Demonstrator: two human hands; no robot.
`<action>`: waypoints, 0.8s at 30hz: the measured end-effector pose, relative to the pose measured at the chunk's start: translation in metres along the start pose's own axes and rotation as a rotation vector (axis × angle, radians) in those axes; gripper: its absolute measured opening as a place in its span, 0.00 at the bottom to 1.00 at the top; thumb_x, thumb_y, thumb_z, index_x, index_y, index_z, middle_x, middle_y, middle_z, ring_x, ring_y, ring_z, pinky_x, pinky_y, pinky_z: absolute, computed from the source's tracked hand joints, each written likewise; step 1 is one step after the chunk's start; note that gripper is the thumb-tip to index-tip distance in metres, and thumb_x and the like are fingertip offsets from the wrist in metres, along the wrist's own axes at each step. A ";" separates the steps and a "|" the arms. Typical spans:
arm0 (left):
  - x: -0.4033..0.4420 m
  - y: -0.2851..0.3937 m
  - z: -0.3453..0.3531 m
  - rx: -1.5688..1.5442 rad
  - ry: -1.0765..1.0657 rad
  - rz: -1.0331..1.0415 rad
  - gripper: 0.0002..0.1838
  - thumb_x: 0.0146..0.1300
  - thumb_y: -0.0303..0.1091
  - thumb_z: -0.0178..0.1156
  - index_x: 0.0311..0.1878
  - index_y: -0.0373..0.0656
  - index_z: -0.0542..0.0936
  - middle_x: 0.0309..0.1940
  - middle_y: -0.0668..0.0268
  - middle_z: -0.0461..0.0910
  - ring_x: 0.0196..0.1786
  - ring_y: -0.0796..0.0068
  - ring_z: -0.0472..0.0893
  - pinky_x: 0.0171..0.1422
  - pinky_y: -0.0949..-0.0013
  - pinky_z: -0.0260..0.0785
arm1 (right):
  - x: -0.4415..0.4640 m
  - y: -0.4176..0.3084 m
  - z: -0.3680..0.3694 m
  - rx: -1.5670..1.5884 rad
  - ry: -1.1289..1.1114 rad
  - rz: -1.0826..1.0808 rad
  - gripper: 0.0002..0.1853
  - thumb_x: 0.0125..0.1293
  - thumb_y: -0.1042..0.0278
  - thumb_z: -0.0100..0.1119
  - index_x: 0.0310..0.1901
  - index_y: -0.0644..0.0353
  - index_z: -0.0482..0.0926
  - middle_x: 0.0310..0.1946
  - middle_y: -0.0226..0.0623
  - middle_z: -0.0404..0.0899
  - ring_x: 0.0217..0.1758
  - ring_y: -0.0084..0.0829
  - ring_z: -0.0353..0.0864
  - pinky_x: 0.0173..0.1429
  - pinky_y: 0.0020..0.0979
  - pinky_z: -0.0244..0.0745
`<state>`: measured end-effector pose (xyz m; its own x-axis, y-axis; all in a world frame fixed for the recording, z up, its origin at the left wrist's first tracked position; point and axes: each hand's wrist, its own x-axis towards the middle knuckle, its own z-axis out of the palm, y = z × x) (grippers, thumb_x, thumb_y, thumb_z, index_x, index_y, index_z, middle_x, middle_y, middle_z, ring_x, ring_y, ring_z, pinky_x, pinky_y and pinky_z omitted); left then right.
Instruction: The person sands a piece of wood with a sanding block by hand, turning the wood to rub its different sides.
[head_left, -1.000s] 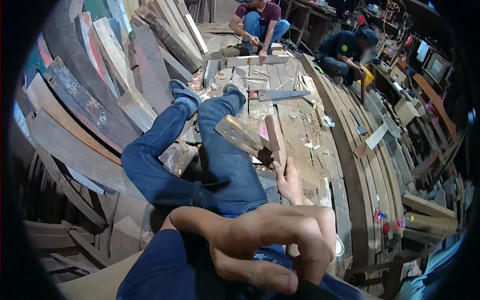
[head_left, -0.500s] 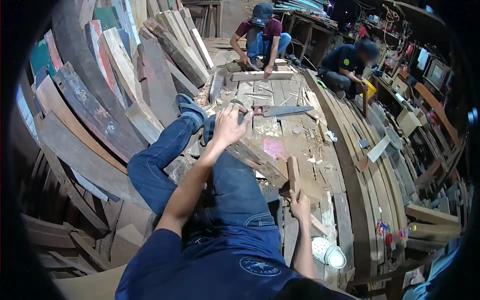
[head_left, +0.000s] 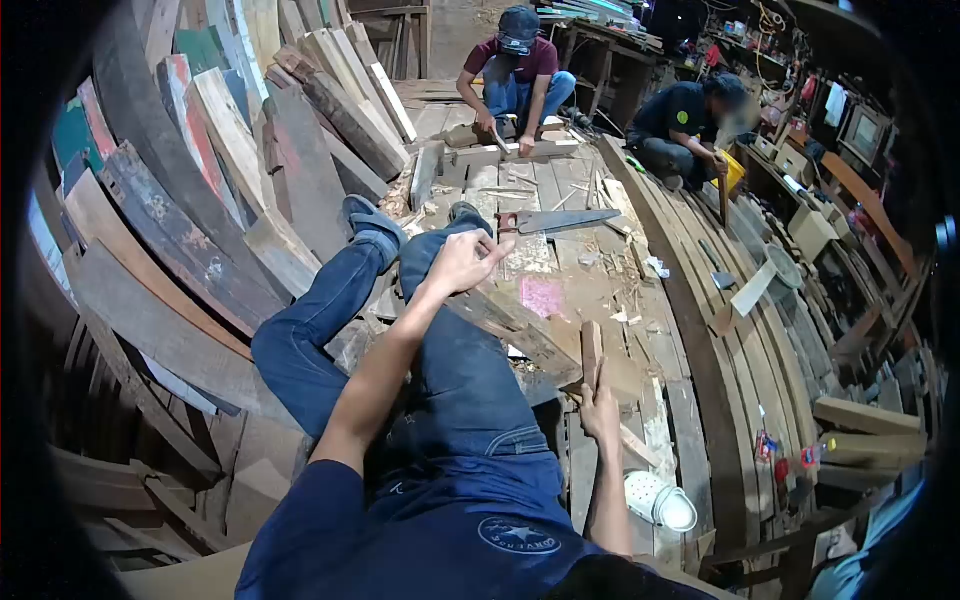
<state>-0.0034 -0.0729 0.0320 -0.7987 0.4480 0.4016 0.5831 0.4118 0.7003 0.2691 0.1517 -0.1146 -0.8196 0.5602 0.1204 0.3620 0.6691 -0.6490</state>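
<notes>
My left hand (head_left: 466, 263) hovers over my bent leg, its fingers curled in toward the thumb. Whether something small lies between them, I cannot make out. Just beyond it a handsaw (head_left: 565, 221) lies flat on the planks, its handle toward the hand and apart from it. Lower right, my right hand (head_left: 601, 412) grips the near end of a short wooden block (head_left: 592, 352). Close to that block, a thick wooden beam (head_left: 520, 335) runs diagonally beside my leg. A pink patch (head_left: 542, 297) marks the floor between the beam and the saw.
Leaning boards (head_left: 215, 235) crowd the left side. Ahead, a person in a maroon shirt (head_left: 515, 65) squats over a piece of wood; another person (head_left: 690, 125) crouches at the right by a yellow container (head_left: 735, 172). Long planks (head_left: 690, 310) run along the right. A white clog (head_left: 660, 502) sits near my right arm.
My left hand has drawn slightly down and away from the saw handle, its fingers more curled. The block in my right hand has shifted slightly. The person ahead has moved their hands.
</notes>
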 end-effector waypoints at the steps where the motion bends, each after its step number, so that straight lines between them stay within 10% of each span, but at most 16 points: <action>1: -0.003 0.002 0.001 -0.012 -0.003 -0.004 0.33 0.65 0.63 0.62 0.38 0.33 0.85 0.29 0.54 0.86 0.34 0.66 0.86 0.43 0.65 0.78 | -0.002 0.000 -0.001 -0.021 -0.006 -0.010 0.35 0.74 0.61 0.54 0.79 0.48 0.53 0.41 0.68 0.82 0.42 0.61 0.85 0.47 0.53 0.78; 9: -0.006 -0.003 -0.001 -0.005 -0.178 -0.093 0.26 0.66 0.53 0.66 0.38 0.33 0.84 0.28 0.57 0.87 0.33 0.70 0.87 0.42 0.66 0.77 | -0.004 -0.006 -0.010 0.009 -0.137 0.091 0.35 0.75 0.58 0.50 0.80 0.38 0.50 0.46 0.68 0.81 0.50 0.65 0.82 0.54 0.54 0.76; 13: -0.004 -0.003 -0.003 0.032 -0.194 -0.012 0.24 0.66 0.52 0.66 0.37 0.34 0.84 0.28 0.58 0.87 0.32 0.70 0.86 0.41 0.67 0.77 | 0.005 0.032 0.018 -0.045 0.111 -0.225 0.33 0.74 0.59 0.49 0.79 0.46 0.54 0.46 0.66 0.82 0.50 0.65 0.82 0.57 0.56 0.75; 21: -0.004 -0.007 0.001 0.127 -0.262 -0.019 0.23 0.68 0.52 0.64 0.38 0.36 0.86 0.24 0.63 0.86 0.29 0.78 0.84 0.37 0.70 0.74 | 0.013 0.151 0.012 -0.053 0.089 0.307 0.34 0.71 0.59 0.52 0.78 0.48 0.56 0.44 0.63 0.83 0.46 0.58 0.86 0.50 0.51 0.79; 24: -0.002 -0.007 0.004 0.195 -0.247 0.036 0.24 0.68 0.52 0.63 0.36 0.36 0.87 0.23 0.63 0.85 0.28 0.77 0.82 0.37 0.70 0.72 | 0.002 0.063 -0.007 -0.029 -0.029 0.239 0.32 0.72 0.60 0.52 0.76 0.45 0.60 0.44 0.65 0.82 0.48 0.58 0.85 0.51 0.51 0.79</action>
<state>-0.0053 -0.0739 0.0242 -0.7308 0.6343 0.2521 0.6469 0.5258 0.5523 0.2938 0.1986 -0.1500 -0.7209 0.6908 -0.0559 0.5599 0.5331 -0.6343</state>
